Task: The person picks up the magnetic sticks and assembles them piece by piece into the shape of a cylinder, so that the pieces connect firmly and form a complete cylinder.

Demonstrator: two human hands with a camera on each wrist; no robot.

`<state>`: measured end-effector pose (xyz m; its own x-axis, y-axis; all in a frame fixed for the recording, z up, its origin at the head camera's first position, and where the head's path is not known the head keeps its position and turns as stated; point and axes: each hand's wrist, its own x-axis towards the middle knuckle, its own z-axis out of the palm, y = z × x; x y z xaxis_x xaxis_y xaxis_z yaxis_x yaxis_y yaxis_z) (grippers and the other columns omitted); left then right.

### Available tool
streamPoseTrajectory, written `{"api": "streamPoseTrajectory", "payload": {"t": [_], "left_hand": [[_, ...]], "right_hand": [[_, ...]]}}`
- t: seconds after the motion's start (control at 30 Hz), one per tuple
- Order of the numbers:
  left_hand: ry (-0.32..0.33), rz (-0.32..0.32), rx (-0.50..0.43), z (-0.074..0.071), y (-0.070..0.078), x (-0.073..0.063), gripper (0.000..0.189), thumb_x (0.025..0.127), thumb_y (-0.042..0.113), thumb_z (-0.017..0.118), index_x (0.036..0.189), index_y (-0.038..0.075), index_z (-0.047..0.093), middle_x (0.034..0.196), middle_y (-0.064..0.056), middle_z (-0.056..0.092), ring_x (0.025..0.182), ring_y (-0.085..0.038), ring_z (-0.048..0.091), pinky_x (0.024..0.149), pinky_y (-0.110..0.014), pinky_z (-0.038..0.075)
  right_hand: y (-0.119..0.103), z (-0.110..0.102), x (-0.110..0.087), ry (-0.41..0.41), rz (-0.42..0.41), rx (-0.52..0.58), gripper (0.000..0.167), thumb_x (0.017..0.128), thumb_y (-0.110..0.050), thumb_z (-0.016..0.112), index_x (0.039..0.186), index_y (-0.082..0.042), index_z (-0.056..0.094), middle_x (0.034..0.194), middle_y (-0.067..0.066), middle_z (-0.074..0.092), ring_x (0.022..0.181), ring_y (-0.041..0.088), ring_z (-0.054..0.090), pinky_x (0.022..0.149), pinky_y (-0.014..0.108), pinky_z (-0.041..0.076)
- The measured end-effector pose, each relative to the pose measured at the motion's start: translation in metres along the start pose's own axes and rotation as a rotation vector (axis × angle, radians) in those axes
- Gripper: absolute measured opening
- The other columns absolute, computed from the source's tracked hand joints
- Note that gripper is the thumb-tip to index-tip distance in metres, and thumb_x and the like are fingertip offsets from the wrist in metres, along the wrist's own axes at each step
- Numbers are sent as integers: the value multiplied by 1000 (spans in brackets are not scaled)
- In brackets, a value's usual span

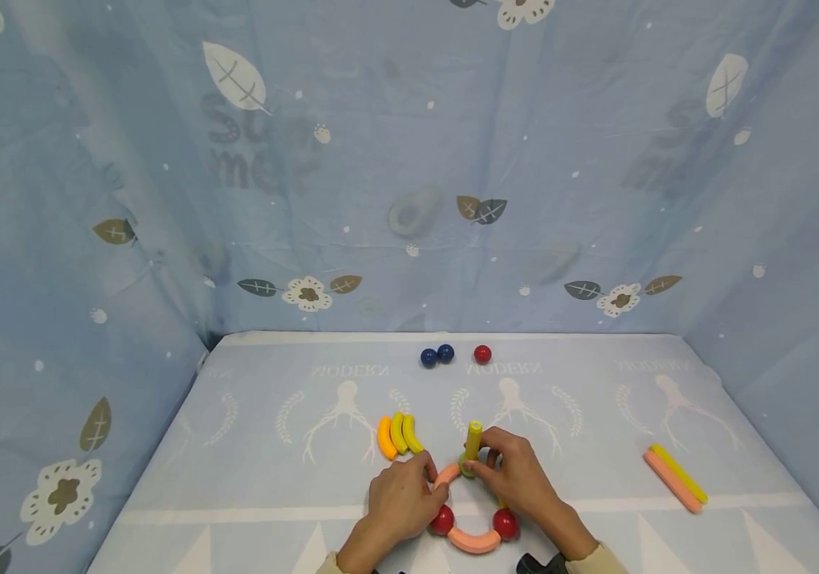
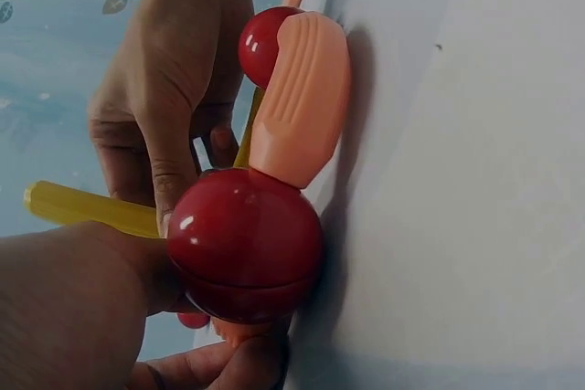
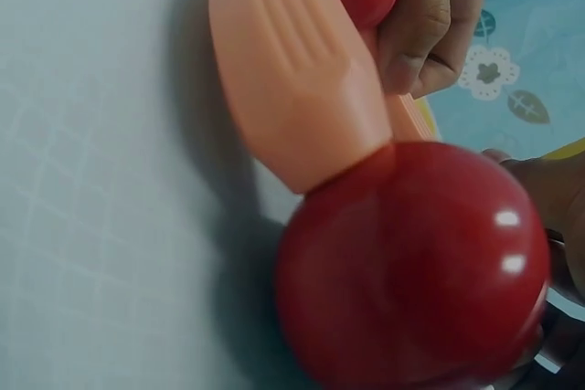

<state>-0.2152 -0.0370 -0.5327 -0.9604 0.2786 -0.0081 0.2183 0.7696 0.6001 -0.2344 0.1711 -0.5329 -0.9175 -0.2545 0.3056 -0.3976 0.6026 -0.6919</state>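
A ring of toy building pieces lies on the table, with a curved pink piece (image 1: pixel 474 542) at its near side between a left red ball (image 1: pixel 442 520) and a right red ball (image 1: pixel 505 524). Another curved pink piece (image 1: pixel 448 474) forms the left side, and my left hand (image 1: pixel 403 496) pinches it. At the far side sits a green ball (image 1: pixel 466 468), partly covered by fingers. A straight yellow rod (image 1: pixel 474 437) stands up from that ball, and my right hand (image 1: pixel 517 470) grips it low down. The ring's right side is mostly hidden under this hand.
Beyond my left hand lie an orange curved piece (image 1: pixel 385 438) and two yellow curved pieces (image 1: pixel 412 435). Two blue balls (image 1: pixel 437 355) and a red ball (image 1: pixel 482 354) rest near the far edge. At right, a pink rod (image 1: pixel 671 481) lies against a yellow rod (image 1: pixel 680 473).
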Motion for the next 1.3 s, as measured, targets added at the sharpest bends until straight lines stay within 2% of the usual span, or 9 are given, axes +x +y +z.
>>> {"api": "streamPoseTrajectory", "payload": {"t": [0.23, 0.37, 0.43, 0.53, 0.73, 0.83, 0.93, 1.1, 1.3], "left_hand": [[-46, 15, -25, -8, 6, 5, 21, 84, 34, 73, 81, 19, 60, 57, 9, 48, 48, -9, 45, 45, -29, 37], [18, 24, 38, -19, 13, 16, 20, 82, 32, 75, 79, 17, 61, 56, 11, 47, 49, -7, 45, 47, -29, 37], [72, 31, 70, -26, 16, 26, 18, 82, 29, 75, 79, 17, 63, 55, 11, 47, 49, -7, 45, 46, -30, 37], [140, 42, 108, -36, 20, 49, 14, 83, 25, 74, 80, 16, 64, 55, 11, 47, 47, -8, 45, 45, -30, 37], [186, 11, 165, -51, 17, 104, 13, 85, 24, 72, 87, 14, 64, 61, 6, 52, 51, -14, 49, 49, -33, 41], [215, -4, 192, -54, 13, 128, 17, 84, 24, 72, 93, 12, 64, 71, 0, 56, 60, -21, 55, 54, -38, 44], [214, -35, 220, -55, 7, 148, 28, 84, 24, 72, 107, 10, 65, 88, -6, 63, 74, -28, 62, 63, -43, 48], [161, -113, 268, -52, -3, 167, 52, 85, 25, 72, 133, 12, 58, 115, -12, 63, 98, -35, 63, 79, -51, 50], [113, -142, 309, -48, -8, 177, 56, 86, 33, 73, 136, 13, 57, 119, -13, 62, 103, -36, 62, 83, -52, 49]], "right_hand": [[1, -3, -3, 5, 17, 8, 25, 75, -9, 85, 92, -17, 69, 88, -8, 65, 62, 4, 51, 55, 22, 46], [3, -3, -5, 14, 6, 13, 25, 75, -9, 85, 93, -17, 70, 88, -10, 65, 60, 2, 50, 53, 22, 46], [3, -3, -6, 18, 6, 16, 25, 74, -9, 86, 92, -17, 70, 88, -10, 64, 60, 2, 50, 53, 22, 46], [3, -3, -5, 30, 6, 6, 26, 73, -9, 86, 93, -17, 70, 87, -11, 64, 60, 2, 50, 53, 22, 46], [1, -5, -4, 20, 67, -32, 27, 73, -11, 87, 94, -18, 70, 87, -13, 63, 60, 3, 50, 55, 22, 46], [1, -6, -4, 12, 88, -41, 27, 74, -12, 86, 94, -18, 71, 88, -13, 63, 61, 3, 50, 55, 22, 45], [1, -4, -3, 3, 81, -39, 26, 74, -12, 86, 94, -18, 70, 89, -12, 63, 61, 3, 49, 55, 23, 45], [1, -1, 0, -22, 62, -28, 25, 75, -14, 86, 94, -18, 70, 88, -14, 62, 60, 3, 49, 54, 23, 45], [1, -1, -1, -25, 60, -22, 26, 75, -14, 86, 94, -19, 70, 88, -14, 62, 59, 4, 49, 53, 23, 44]]}}
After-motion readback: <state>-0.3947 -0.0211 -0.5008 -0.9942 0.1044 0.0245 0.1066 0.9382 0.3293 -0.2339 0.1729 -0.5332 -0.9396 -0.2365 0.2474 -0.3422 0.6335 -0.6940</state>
